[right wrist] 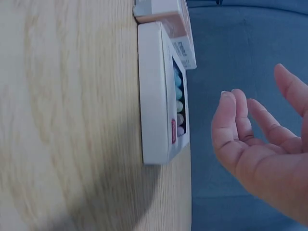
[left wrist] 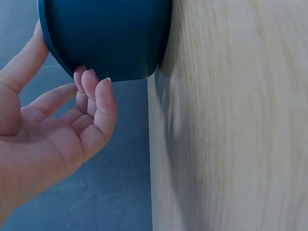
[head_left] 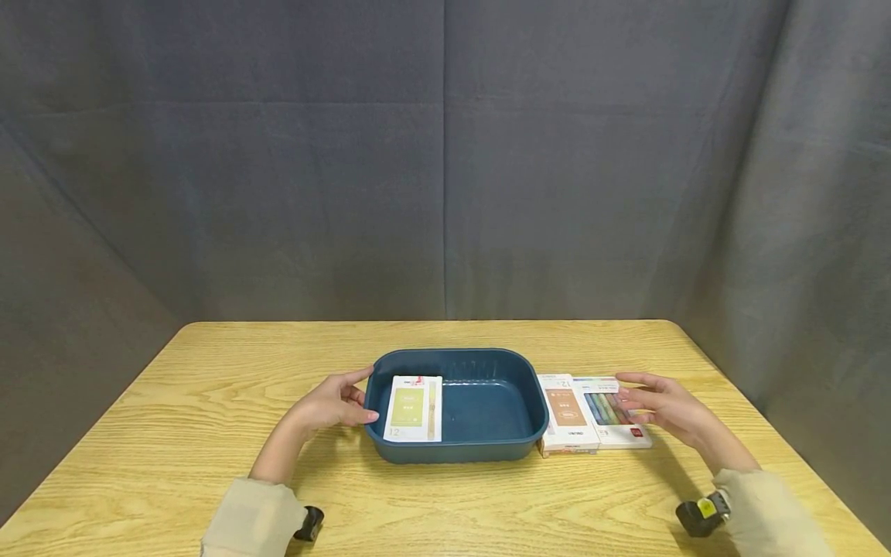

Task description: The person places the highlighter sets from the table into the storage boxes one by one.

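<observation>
A dark blue rectangular plastic bin (head_left: pixel 487 450) stands on the table, a white-and-green box (head_left: pixel 407 408) lying inside it on the left. My left hand (head_left: pixel 339 400) holds the bin's left end, thumb and forefinger at the rim; in the left wrist view, other fingers (left wrist: pixel 102 98) curl against its outer wall. Right of the bin lie a white-and-brown box (head_left: pixel 567 414) and, next to it, a flat white box (head_left: pixel 619 439) whose window shows coloured sticks. Above this windowed box hovers my right hand (head_left: pixel 671 408), fingers spread and loosely bent, holding nothing.
The wooden table (head_left: pixel 445 510) runs back to a grey curtain (head_left: pixel 445 193), which also hangs along both sides. Dark wrist-worn devices sit below each hand, the right one (head_left: pixel 701 514) bearing a yellow mark.
</observation>
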Available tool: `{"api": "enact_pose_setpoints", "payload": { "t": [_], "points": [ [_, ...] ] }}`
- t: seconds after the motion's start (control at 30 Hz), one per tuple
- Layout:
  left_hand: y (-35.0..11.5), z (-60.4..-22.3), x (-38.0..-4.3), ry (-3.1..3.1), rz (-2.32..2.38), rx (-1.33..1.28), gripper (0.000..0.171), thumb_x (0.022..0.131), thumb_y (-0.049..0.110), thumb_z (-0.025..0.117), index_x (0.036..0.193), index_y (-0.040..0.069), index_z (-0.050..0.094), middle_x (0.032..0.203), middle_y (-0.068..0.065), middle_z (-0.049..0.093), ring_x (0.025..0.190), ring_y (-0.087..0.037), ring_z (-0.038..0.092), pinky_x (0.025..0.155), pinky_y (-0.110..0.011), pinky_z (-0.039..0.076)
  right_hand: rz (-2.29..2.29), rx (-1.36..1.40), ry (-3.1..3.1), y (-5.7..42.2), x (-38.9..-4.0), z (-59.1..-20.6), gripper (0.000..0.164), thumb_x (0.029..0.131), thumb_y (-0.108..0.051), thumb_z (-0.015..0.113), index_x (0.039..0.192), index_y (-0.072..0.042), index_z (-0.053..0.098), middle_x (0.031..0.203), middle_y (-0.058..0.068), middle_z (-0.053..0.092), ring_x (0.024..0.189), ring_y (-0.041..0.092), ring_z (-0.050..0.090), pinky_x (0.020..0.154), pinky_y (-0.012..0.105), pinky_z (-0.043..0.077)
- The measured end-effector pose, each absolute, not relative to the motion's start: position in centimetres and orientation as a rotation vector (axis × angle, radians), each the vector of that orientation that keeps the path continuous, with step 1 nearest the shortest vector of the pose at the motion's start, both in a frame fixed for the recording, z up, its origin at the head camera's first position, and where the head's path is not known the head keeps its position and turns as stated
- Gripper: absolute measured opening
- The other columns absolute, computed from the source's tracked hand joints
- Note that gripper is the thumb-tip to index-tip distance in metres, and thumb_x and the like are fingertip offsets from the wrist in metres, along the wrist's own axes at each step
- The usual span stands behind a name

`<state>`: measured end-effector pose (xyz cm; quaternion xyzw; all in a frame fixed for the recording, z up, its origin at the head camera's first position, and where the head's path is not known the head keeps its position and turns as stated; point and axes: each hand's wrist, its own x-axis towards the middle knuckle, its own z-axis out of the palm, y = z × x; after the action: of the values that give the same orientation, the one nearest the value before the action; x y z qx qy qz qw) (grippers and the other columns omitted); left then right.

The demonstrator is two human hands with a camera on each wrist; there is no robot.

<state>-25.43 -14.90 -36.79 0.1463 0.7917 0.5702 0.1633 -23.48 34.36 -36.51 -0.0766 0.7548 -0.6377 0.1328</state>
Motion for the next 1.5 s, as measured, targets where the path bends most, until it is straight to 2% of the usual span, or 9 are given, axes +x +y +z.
{"api": "enact_pose_setpoints", "payload": {
  "t": [0.1, 0.23, 0.47, 0.67, 0.93, 1.07, 1.5],
  "points": [
    [-14.9, -36.7, -25.4, 2.254, 1.627, 0.430, 0.081, 0.074, 0.000, 0.070, 0.138, -0.007, 0.021, 0.077, -0.008, 0.045, 0.063, -0.014, 0.042, 0.055, -0.026, 0.039, -1.798, -0.176, 2.240, 34.7, -23.5, -36.6, 0.051, 0.090, -0.012, 0.053, 0.129, 0.014, 0.032, 0.102, 0.005, 0.054, 0.082, 0.015, 0.056, 0.069, 0.029, 0.047],
    [-14.9, -36.7, -25.3, 2.250, 1.628, 0.436, 0.081, 0.075, 0.000, 0.070, 0.138, -0.007, 0.020, 0.076, -0.007, 0.045, 0.062, -0.013, 0.042, 0.054, -0.026, 0.039, -1.772, -0.199, 2.236, 35.2, -23.4, -36.7, 0.057, 0.091, -0.012, 0.052, 0.129, 0.018, 0.024, 0.096, 0.006, 0.056, 0.082, 0.015, 0.056, 0.070, 0.031, 0.048],
    [-14.8, -36.8, -25.4, 2.264, 1.621, 0.410, 0.082, 0.073, 0.000, 0.071, 0.138, -0.007, 0.022, 0.076, -0.007, 0.045, 0.062, -0.014, 0.042, 0.054, -0.026, 0.039, -1.795, -0.220, 2.189, 36.2, -23.1, -37.1, 0.048, 0.091, -0.010, 0.051, 0.129, 0.014, 0.032, 0.096, 0.002, 0.057, 0.080, 0.014, 0.056, 0.068, 0.029, 0.048],
    [-14.8, -36.9, -25.4, 2.266, 1.618, 0.392, 0.081, 0.073, 0.000, 0.071, 0.138, -0.006, 0.023, 0.075, -0.007, 0.045, 0.061, -0.014, 0.042, 0.054, -0.027, 0.039, -1.789, -0.176, 2.157, 36.7, -23.1, -37.5, 0.054, 0.091, -0.011, 0.051, 0.129, 0.018, 0.026, 0.093, 0.005, 0.060, 0.080, 0.015, 0.059, 0.069, 0.030, 0.048],
    [-14.8, -36.9, -25.4, 2.264, 1.623, 0.386, 0.081, 0.073, 0.000, 0.071, 0.138, -0.006, 0.023, 0.075, -0.007, 0.045, 0.062, -0.015, 0.043, 0.055, -0.027, 0.040, -1.733, -0.188, 2.161, 37.3, -23.1, -38.0, 0.061, 0.092, -0.012, 0.050, 0.130, 0.020, 0.015, 0.092, 0.002, 0.063, 0.077, 0.014, 0.061, 0.067, 0.030, 0.048],
    [-14.8, -36.9, -25.4, 2.254, 1.630, 0.392, 0.081, 0.073, 0.001, 0.071, 0.138, -0.006, 0.023, 0.075, -0.007, 0.044, 0.061, -0.014, 0.043, 0.054, -0.027, 0.040, -1.700, -0.169, 2.192, 37.2, -23.2, -38.1, 0.062, 0.092, -0.013, 0.050, 0.130, 0.021, 0.014, 0.090, 0.003, 0.063, 0.077, 0.013, 0.061, 0.067, 0.029, 0.048],
    [-15.0, -37.0, -25.4, 2.230, 1.641, 0.425, 0.082, 0.074, 0.001, 0.071, 0.139, -0.006, 0.020, 0.074, -0.006, 0.044, 0.058, -0.013, 0.043, 0.054, -0.026, 0.040, -1.642, -0.074, 2.263, 36.4, -23.1, -38.2, 0.067, 0.090, -0.019, 0.055, 0.129, 0.021, 0.018, 0.078, -0.003, 0.060, 0.069, 0.007, 0.054, 0.061, 0.025, 0.046]
  ]
}}
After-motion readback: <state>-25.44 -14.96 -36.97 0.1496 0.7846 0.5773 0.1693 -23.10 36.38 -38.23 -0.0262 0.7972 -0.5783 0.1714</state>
